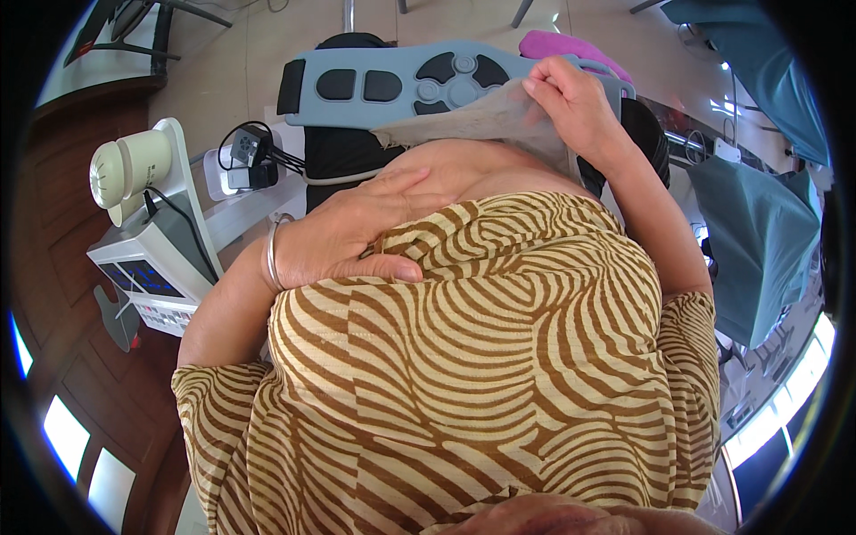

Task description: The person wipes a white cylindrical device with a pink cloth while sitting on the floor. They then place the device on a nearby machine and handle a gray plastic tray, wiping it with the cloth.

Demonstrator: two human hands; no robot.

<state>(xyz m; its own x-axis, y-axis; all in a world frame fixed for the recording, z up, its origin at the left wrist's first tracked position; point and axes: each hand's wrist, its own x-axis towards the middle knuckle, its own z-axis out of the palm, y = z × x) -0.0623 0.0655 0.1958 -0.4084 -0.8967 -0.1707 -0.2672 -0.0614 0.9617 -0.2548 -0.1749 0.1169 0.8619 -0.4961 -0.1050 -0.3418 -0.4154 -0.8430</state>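
Note:
My left hand [361, 224], with a metal bangle at the wrist, lies spread on my bare abdomen [468, 164]. Its thumb rests on the gathered brown-and-cream patterned top [515, 227]. Farther up at the right, my right hand [568, 93] pinches the edge of a thin, frayed greyish-beige cloth [461, 117] between thumb and fingers, lifting it off the abdomen. Just beyond the cloth, a blue-grey belt-like pad [421, 57] with dark raised pads spans my lap. A pink cloth-like item [572, 50] shows behind the pad's right end.
A white device with a display [150, 281] and a cream cylindrical head [137, 164] stands at the left. Near it, black adapters [253, 157] with cables sit on a white holder. Wooden panelling [73, 221] is farther left. Blue-green covers [756, 241] hang at the right.

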